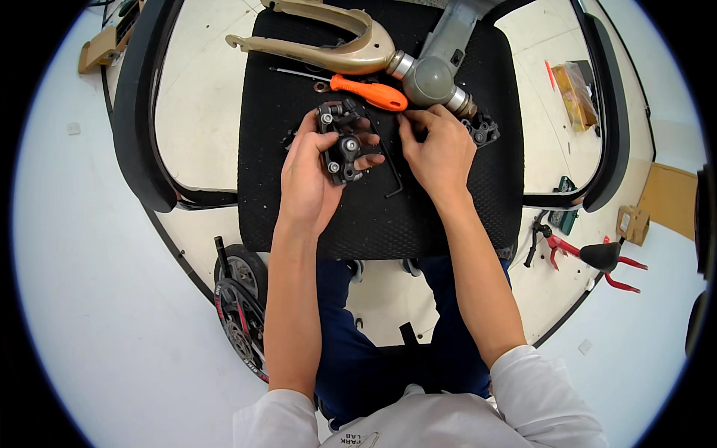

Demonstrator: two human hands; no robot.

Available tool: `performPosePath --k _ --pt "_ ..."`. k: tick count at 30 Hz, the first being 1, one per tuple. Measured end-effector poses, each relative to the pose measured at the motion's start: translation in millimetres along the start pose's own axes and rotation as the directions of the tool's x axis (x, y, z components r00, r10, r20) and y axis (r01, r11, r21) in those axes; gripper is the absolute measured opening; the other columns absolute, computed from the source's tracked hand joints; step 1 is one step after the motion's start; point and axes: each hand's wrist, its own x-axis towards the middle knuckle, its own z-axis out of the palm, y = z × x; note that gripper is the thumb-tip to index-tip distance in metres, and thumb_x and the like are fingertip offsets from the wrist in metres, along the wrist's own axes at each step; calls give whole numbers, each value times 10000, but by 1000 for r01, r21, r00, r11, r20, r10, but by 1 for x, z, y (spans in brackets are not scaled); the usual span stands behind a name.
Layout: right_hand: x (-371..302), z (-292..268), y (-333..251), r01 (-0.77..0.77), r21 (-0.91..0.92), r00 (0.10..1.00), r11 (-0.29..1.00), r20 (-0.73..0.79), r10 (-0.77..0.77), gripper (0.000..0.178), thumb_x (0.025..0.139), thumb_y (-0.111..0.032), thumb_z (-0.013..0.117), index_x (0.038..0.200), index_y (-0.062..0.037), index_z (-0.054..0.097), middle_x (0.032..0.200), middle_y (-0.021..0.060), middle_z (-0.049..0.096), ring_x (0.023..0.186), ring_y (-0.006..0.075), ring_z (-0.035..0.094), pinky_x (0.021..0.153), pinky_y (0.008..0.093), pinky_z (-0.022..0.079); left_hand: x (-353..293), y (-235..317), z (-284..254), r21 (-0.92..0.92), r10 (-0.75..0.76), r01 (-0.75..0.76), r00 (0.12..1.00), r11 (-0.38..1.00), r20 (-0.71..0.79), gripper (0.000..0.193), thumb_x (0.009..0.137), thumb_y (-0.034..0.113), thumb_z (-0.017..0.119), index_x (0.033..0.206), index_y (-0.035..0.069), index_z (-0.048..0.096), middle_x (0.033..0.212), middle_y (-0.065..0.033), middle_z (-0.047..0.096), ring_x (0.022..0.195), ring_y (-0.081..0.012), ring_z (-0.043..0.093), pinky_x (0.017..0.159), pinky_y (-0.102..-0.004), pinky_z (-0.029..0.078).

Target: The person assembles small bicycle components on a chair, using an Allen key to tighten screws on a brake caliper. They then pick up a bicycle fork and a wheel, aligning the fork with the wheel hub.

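Note:
My left hand (305,170) is closed around a black disc brake caliper (334,158) with silver bolts, held above the black chair seat (358,231). Thumb and fingers of my right hand (442,153) are pinched together over the seat; whatever they grip, if anything, is hidden. Just beyond them lies an orange-handled screwdriver (370,92). A black L-shaped hex key (391,166) rests between the two hands. Partly behind my right hand is another dark metal caliper-like part (485,131).
A beige fork (321,56) and a grey tube joint (433,78) lie across the seat's far side. Armrests (142,112) rise on both sides. On the floor are a wheel with a chainring (240,299), a red bike frame part (567,248) and cardboard boxes (633,224).

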Motion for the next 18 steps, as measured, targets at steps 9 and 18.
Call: performPosePath --k 9,18 --pt "14 -34 3 -466 711 876 527 457 157 173 900 -94 649 951 68 682 962 160 714 832 188 704 713 270 558 1 2 -4 128 -8 16 998 992 -66 399 891 87 383 1274 -5 443 1119 -196 593 1014 -294 623 867 -441 549" --pt "16 -40 10 -612 788 791 64 607 80 228 893 -89 665 1061 64 653 948 175 703 835 208 704 744 309 592 -5 -19 7 926 288 -273 937 260 196 336 783 39 632 1114 -2 593 1022 -169 636 973 -322 620 890 -364 477"
